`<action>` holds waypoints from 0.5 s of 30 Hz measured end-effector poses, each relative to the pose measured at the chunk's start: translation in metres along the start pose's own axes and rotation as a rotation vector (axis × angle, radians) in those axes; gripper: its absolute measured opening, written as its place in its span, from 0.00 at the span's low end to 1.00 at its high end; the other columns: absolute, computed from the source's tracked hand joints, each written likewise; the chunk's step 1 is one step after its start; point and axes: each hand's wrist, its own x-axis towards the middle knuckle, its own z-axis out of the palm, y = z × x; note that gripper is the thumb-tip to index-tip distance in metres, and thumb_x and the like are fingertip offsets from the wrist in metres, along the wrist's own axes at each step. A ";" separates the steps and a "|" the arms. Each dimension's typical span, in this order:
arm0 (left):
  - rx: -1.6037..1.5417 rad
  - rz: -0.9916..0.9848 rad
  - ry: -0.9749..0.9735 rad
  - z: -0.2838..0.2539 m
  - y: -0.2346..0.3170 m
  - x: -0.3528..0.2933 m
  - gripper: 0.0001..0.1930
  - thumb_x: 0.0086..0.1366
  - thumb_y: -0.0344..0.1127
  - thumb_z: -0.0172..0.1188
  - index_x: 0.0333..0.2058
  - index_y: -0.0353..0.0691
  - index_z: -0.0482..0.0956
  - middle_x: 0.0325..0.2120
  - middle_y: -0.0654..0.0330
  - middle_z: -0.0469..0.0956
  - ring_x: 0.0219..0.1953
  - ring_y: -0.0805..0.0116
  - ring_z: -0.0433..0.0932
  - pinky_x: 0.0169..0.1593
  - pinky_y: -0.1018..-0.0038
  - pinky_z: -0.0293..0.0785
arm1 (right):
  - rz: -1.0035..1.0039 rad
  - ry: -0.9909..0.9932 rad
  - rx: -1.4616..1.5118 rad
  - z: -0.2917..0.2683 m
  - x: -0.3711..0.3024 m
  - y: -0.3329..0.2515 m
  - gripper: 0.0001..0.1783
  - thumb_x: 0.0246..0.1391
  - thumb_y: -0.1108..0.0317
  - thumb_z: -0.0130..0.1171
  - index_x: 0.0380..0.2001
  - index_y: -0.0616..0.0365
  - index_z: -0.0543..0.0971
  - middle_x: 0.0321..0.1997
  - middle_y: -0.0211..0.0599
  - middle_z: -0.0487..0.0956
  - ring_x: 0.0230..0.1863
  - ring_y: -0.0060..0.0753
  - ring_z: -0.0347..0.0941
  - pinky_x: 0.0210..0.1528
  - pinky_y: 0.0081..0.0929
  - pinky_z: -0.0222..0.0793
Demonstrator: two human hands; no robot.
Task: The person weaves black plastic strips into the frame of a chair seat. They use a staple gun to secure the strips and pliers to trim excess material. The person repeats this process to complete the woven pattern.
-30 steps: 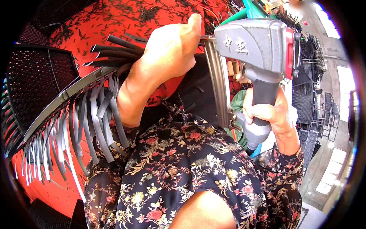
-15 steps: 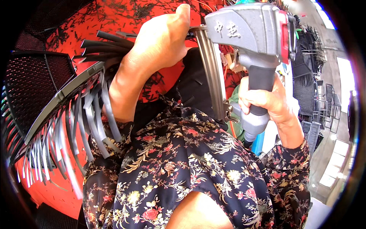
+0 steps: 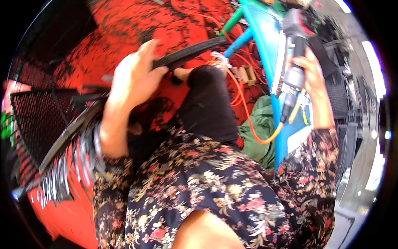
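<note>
My right hand [image 3: 314, 70] is closed round the black handle of a grey air staple gun [image 3: 293, 78], held upright at the right over a blue surface. An orange air hose [image 3: 268, 140] runs from the gun's lower end. Toward the left, my left hand [image 3: 139, 74] grips a dark curved frame bar [image 3: 190, 52] that sticks out to the right past its thumb. Motion blurs its fingers. Beside my left forearm, a grey edge bar [image 3: 68, 135] carries many hanging grey and black strips [image 3: 62, 178]; where it meets the other bar is hidden.
Dark woven panels [image 3: 41, 124] stand at the far left. Black scraps [image 3: 124, 20] litter the red floor. A blue stand [image 3: 268, 50], a green bag [image 3: 259, 126] and a small open carton [image 3: 248, 75] are right of my leg. Dark woven frames [image 3: 336, 91] are stacked farther right.
My right hand has carried the staple gun right and away from the frame bar. My left hand has shifted left and lower, and the bar beyond it now shows.
</note>
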 end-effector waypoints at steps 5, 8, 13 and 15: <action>0.061 -0.156 -0.008 -0.016 0.007 -0.002 0.24 0.56 0.33 0.63 0.52 0.36 0.70 0.27 0.52 0.78 0.30 0.54 0.78 0.35 0.65 0.72 | 0.199 0.292 -0.594 -0.054 0.069 0.089 0.45 0.37 0.66 0.68 0.59 0.65 0.60 0.37 0.47 0.77 0.35 0.39 0.76 0.40 0.34 0.74; -0.013 -0.148 0.039 -0.030 0.004 -0.004 0.26 0.55 0.30 0.63 0.54 0.34 0.70 0.23 0.57 0.75 0.24 0.63 0.73 0.34 0.73 0.70 | 0.339 0.417 -0.789 -0.053 0.074 0.094 0.49 0.35 0.62 0.70 0.59 0.68 0.59 0.45 0.58 0.77 0.47 0.51 0.76 0.52 0.37 0.70; -0.099 -0.171 0.102 -0.037 -0.013 -0.020 0.30 0.53 0.22 0.58 0.57 0.32 0.67 0.27 0.67 0.73 0.27 0.81 0.65 0.31 0.84 0.62 | 0.522 0.471 -0.778 -0.038 0.099 0.108 0.47 0.38 0.59 0.70 0.58 0.69 0.59 0.52 0.62 0.75 0.56 0.53 0.72 0.57 0.37 0.67; -0.160 -0.203 0.147 -0.048 -0.016 -0.025 0.32 0.52 0.21 0.57 0.59 0.33 0.66 0.28 0.66 0.73 0.28 0.81 0.66 0.33 0.84 0.64 | 0.396 0.625 -0.819 -0.047 0.087 0.105 0.41 0.39 0.53 0.70 0.53 0.66 0.69 0.52 0.55 0.76 0.54 0.50 0.73 0.56 0.38 0.67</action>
